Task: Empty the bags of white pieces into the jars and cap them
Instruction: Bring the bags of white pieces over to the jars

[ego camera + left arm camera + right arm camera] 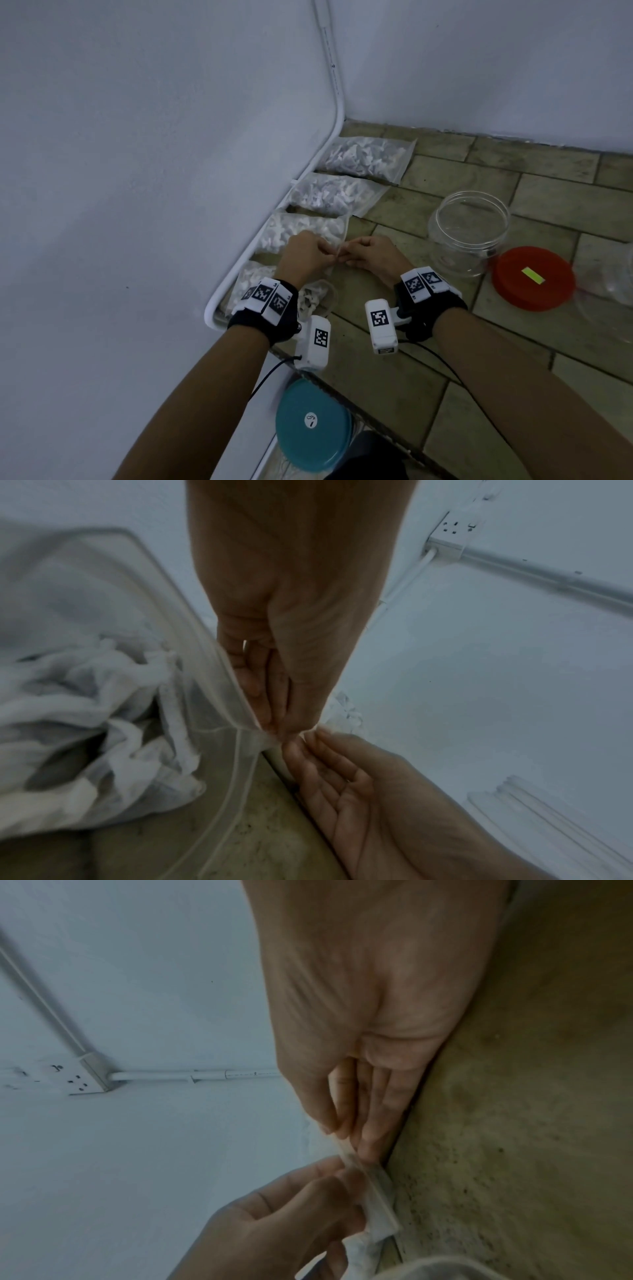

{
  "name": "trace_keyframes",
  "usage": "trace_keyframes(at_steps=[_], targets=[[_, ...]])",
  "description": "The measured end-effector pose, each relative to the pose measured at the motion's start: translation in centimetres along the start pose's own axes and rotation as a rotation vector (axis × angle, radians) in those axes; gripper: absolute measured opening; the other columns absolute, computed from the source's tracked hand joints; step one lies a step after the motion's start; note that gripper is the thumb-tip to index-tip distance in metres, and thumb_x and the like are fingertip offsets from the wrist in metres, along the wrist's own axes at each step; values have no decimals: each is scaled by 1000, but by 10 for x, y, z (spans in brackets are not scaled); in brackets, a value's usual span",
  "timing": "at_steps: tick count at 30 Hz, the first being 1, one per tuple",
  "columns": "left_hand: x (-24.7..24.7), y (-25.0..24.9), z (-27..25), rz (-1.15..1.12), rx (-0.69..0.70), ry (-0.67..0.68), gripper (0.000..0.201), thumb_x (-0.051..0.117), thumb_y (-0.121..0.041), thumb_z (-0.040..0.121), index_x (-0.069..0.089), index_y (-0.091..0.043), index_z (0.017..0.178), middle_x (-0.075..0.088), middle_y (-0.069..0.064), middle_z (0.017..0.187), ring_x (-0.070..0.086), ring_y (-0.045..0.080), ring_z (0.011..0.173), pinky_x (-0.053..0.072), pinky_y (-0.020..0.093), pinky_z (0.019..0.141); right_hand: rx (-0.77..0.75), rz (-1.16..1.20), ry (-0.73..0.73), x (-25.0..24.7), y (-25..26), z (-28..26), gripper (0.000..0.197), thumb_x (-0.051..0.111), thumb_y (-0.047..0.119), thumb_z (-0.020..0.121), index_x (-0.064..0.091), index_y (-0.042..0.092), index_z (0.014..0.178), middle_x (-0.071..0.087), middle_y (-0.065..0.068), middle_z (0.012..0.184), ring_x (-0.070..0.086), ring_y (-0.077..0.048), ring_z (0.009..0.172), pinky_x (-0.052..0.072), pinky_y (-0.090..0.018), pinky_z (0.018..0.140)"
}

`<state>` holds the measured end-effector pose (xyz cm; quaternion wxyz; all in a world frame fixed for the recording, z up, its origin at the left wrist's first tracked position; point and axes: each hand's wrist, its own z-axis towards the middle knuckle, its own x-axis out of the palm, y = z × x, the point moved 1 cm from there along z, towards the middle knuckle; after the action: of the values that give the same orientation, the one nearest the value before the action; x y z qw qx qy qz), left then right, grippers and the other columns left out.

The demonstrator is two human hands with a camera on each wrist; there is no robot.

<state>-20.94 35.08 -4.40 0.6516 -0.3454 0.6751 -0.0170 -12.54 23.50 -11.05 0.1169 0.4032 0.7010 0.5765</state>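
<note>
Left hand (305, 255) and right hand (371, 255) both pinch the bag (103, 696) seal. Peel lips apart evenly. Keep mouth up until over the jar (469, 233).

Second jar (613, 274) blurred and cut off at right edge; held bag (317, 294) mostly hidden behind left hand (305, 257).

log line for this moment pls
step: opening bag | left hand: pinches bag mouth | right hand: pinches bag mouth | jar: uncapped, open | red lid: on floor beside jar
</note>
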Motion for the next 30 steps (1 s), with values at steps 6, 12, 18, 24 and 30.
trace_keyframes(at_steps=[6, 12, 18, 24, 30], targets=[[5, -1, 2, 3, -1, 4, 14, 74, -9, 78, 77, -4, 91, 75, 11, 91, 66, 13, 78, 37, -3, 59, 44, 76, -50, 3, 2, -1, 23, 58, 3, 90, 62, -13, 106, 67, -17, 87, 66, -18, 75, 55, -13, 63], [3, 3, 2, 15, 18, 16, 16, 71, -13, 83, 77, -6, 97, 75, 9, 96, 68, 15, 84, 39, 6, 68, 82, 129, -26, 2, 7, -2, 28, 64, 12, 87, 63, -10, 106, 68, -18, 91, 68, -15, 74, 55, -13, 63], [4, 9, 4, 50, 18, 22, 19, 65, -19, 89, 76, -9, 100, 74, 7, 99, 56, 7, 77, 33, 8, 66, 131, 159, -51, 1, 7, 0, 22, 59, 1, 89, 61, -13, 105, 68, -18, 86, 70, -14, 66, 56, -15, 62], [7, 11, 6, 61, 18, 45, 17, 60, -16, 92, 73, -7, 98, 68, 6, 95, 53, 11, 80, 29, 8, 66, 62, -13, -4, 0, 4, -3, 28, 69, 10, 84, 65, -8, 104, 69, -21, 97, 68, -18, 81, 57, -16, 73], [2, 9, 6, 33, 22, 41, 16, 64, -16, 89, 76, -7, 95, 72, 3, 93, 57, 6, 74, 37, -1, 56, 38, -87, -19, 1, 3, -3, 23, 68, 5, 83, 66, -8, 101, 70, -21, 92, 67, -17, 76, 56, -17, 73]])
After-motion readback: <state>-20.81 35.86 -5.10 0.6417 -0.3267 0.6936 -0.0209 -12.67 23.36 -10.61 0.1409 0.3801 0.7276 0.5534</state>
